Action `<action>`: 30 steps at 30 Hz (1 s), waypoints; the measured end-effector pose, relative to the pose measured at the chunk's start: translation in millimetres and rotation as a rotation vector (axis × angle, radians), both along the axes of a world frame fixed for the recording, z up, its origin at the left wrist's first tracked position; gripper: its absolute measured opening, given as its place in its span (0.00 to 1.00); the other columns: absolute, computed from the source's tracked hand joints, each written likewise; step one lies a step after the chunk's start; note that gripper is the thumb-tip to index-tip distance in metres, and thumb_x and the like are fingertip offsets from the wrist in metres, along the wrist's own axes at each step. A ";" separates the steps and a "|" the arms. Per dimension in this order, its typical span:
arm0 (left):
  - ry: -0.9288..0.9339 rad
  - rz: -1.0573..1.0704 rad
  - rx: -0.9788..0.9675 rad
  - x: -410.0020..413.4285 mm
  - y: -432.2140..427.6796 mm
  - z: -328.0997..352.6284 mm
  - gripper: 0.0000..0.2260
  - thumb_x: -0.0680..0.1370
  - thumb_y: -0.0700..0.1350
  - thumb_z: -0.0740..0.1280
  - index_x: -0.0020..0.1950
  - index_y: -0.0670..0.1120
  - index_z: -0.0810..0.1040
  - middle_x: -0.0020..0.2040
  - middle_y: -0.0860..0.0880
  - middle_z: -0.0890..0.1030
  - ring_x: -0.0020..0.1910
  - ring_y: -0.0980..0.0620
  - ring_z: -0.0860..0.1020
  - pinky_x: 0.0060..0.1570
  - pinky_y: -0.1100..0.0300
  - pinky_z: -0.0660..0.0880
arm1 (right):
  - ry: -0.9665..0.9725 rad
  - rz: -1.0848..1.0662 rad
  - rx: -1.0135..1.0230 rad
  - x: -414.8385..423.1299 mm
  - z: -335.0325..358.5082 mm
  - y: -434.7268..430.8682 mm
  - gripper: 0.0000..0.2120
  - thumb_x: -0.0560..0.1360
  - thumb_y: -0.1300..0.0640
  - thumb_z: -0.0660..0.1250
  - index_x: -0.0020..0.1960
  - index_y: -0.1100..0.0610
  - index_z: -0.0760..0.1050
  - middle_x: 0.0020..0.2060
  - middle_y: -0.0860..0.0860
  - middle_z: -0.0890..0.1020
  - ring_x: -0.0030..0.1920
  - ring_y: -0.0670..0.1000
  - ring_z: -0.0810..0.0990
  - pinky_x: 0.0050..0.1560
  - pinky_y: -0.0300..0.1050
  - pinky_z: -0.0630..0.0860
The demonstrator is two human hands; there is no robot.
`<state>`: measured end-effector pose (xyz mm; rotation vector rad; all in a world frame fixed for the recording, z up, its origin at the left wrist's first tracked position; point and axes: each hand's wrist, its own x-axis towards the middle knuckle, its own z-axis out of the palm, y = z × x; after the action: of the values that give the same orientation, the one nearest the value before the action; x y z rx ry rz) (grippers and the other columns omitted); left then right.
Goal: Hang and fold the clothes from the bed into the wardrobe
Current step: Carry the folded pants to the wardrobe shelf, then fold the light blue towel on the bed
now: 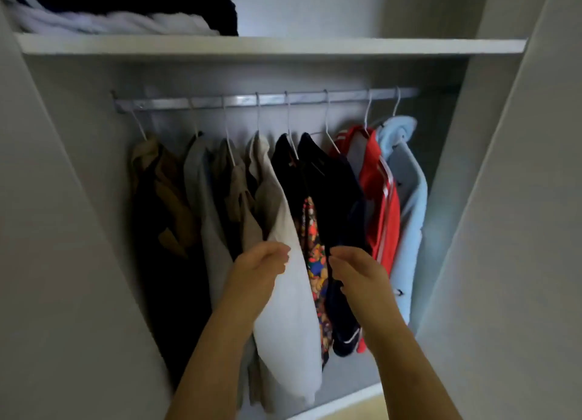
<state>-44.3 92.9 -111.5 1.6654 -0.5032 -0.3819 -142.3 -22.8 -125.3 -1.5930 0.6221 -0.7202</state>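
Left hand [261, 270]: curled round white garment [283, 309].
Right hand [357, 273]: pinched navy garment [333, 199].
Between: patterned garment [315, 262], hung vertical, equally near both.

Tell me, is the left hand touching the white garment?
Touching. Head view shows the left hand gripping the white garment at its edge.

**eight garments on the rail, a folded pile above**

the open wardrobe [504, 199] has white hangers along a metal rail [252, 100]. from left to right hang a brown garment [163, 199], a grey one [208, 214], a beige one [242, 199], a white garment [283, 309] pulled nearer, a bright patterned piece [315, 262], a navy garment [333, 199], a red one with white stripes [381, 199] and a light blue one [409, 205]. on the shelf [315, 46] above lies folded clothing [110, 13] – white and dark.
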 end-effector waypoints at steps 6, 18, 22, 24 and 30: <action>0.072 -0.244 0.102 -91.3 -38.2 -34.1 0.07 0.77 0.45 0.64 0.42 0.54 0.79 0.44 0.55 0.81 0.47 0.55 0.79 0.42 0.61 0.71 | 0.075 -0.224 0.156 -118.4 -35.7 2.2 0.06 0.76 0.59 0.63 0.43 0.54 0.78 0.35 0.52 0.79 0.37 0.48 0.75 0.36 0.36 0.72; 0.055 -0.851 0.256 -420.4 -75.8 -84.0 0.07 0.77 0.45 0.63 0.40 0.52 0.78 0.42 0.52 0.82 0.44 0.55 0.80 0.46 0.59 0.73 | 0.116 -0.822 0.324 -466.8 -80.7 51.3 0.08 0.76 0.60 0.62 0.41 0.50 0.76 0.38 0.48 0.80 0.39 0.48 0.77 0.37 0.39 0.69; 0.019 -1.091 0.313 -533.2 -72.2 -96.1 0.06 0.77 0.47 0.63 0.42 0.53 0.78 0.44 0.52 0.82 0.47 0.54 0.80 0.47 0.59 0.73 | 0.132 -1.038 0.351 -572.0 -89.8 84.5 0.08 0.76 0.59 0.63 0.40 0.50 0.75 0.36 0.48 0.79 0.36 0.46 0.76 0.34 0.38 0.68; -0.007 -1.213 0.326 -582.9 -68.6 -99.2 0.06 0.77 0.47 0.63 0.42 0.53 0.78 0.42 0.52 0.81 0.47 0.52 0.80 0.44 0.60 0.72 | 0.129 -1.157 0.369 -616.1 -94.8 103.2 0.09 0.75 0.59 0.63 0.39 0.49 0.75 0.36 0.47 0.80 0.36 0.46 0.77 0.34 0.38 0.69; -0.099 -1.571 0.367 -712.5 -55.5 -108.6 0.09 0.78 0.42 0.63 0.38 0.52 0.76 0.39 0.48 0.78 0.42 0.50 0.76 0.36 0.62 0.67 | 0.100 -1.499 0.478 -715.6 -107.0 163.2 0.08 0.76 0.57 0.62 0.40 0.47 0.75 0.40 0.46 0.80 0.38 0.44 0.78 0.32 0.37 0.68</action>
<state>-756.8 37.3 -220.1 1.2902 -1.8653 -1.5778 -858.0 140.4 -232.3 -0.4885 1.9336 -1.3860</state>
